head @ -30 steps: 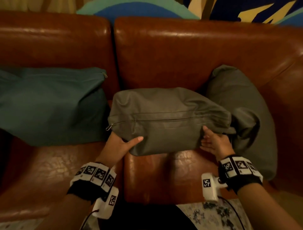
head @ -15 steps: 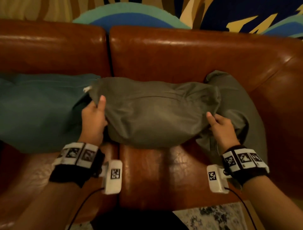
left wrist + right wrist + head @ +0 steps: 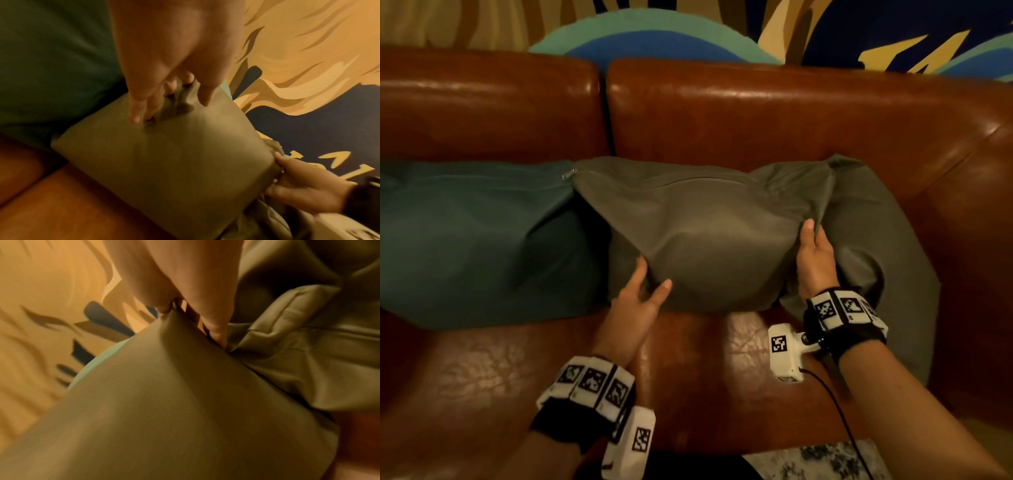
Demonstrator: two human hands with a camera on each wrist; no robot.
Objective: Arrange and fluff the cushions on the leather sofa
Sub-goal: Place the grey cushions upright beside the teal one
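An olive-grey cushion [image 3: 705, 233] stands on the brown leather sofa [image 3: 756, 113], leaning on the backrest with its zip along the top. My left hand [image 3: 643, 291] grips its lower left side, thumb on the front and fingers dug into the fabric [image 3: 164, 91]. My right hand [image 3: 813, 253] pinches its right edge between thumb and fingers [image 3: 185, 313]. A teal cushion [image 3: 472, 240] leans at the left, touching the grey one. A second olive-grey cushion [image 3: 876, 246] slumps at the right, partly behind my right hand.
The sofa seat [image 3: 517, 370] runs bare in front of the cushions. A padded sofa arm [image 3: 969, 222] curves round on the right. A painted wall [image 3: 671, 31] in blue, teal and tan rises behind the backrest. Patterned fabric [image 3: 818, 462] shows at the bottom edge.
The grey cushion was turned over and pushed back against the backrest, zip now on top. My left hand slid from its upper left corner down to its lower left side; my right hand moved up its right edge.
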